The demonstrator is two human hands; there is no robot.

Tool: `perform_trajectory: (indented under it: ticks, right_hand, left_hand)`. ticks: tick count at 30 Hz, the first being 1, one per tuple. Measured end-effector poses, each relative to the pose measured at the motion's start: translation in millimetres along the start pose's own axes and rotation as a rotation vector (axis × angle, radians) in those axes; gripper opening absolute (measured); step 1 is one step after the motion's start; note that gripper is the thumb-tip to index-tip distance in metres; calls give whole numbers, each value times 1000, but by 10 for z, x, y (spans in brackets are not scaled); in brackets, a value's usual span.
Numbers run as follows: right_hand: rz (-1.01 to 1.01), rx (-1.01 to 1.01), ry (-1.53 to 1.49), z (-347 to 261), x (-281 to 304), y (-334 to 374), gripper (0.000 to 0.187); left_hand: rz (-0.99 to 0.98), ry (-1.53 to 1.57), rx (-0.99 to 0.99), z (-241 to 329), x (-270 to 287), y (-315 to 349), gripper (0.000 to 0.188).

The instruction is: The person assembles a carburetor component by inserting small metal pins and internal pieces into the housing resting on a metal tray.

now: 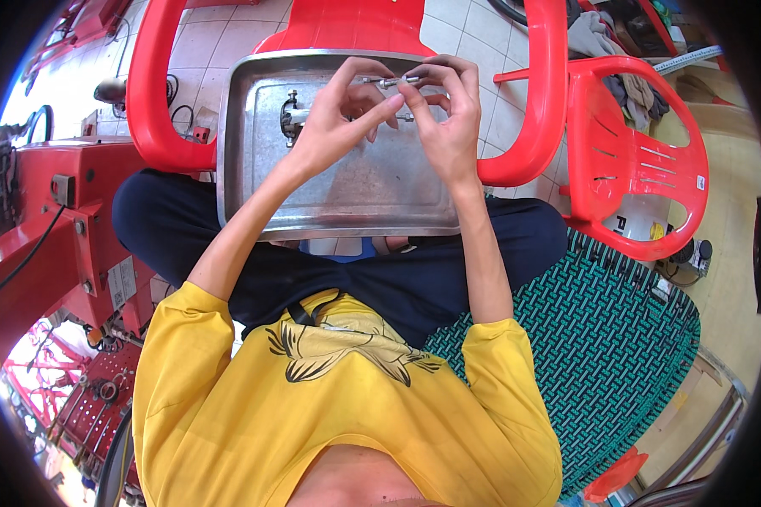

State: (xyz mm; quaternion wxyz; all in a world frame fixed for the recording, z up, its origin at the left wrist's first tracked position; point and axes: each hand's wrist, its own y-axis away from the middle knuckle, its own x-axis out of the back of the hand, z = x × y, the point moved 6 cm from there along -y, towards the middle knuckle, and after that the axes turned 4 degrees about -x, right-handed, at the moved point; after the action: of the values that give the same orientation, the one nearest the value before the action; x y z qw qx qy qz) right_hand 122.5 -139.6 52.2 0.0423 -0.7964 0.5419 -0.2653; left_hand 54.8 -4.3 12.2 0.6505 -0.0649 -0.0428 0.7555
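Over the far half of a metal tray, both my hands meet at a small, slim silver metal part. My left hand pinches its left end between thumb and fingers. The right end sits between the thumb and fingertips of my right hand. Too little of the part shows to tell its exact kind. Left of my hands, a dark and silver metal mechanism lies in the tray. A thin metal rod shows below my fingers, partly hidden.
The tray rests across a red plastic chair in front of my knees. Another red chair stands at the right, beside a green and black woven seat. Red machinery fills the left side.
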Motion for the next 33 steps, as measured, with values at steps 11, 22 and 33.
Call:
perform_trajectory:
  ticks: [11,22,33]
  right_hand:
    - [-40,-47,-4,4,5,23,16]
    - [20,14,8,-37,26,11,17]
    - [22,22,-4,-57,34,6,17]
  left_hand:
    - [61,-43,-77,37,47,-3,28]
    - [117,-84,-64,111,85,1,24]
    - [164,-169,-163,195,164,-49,18]
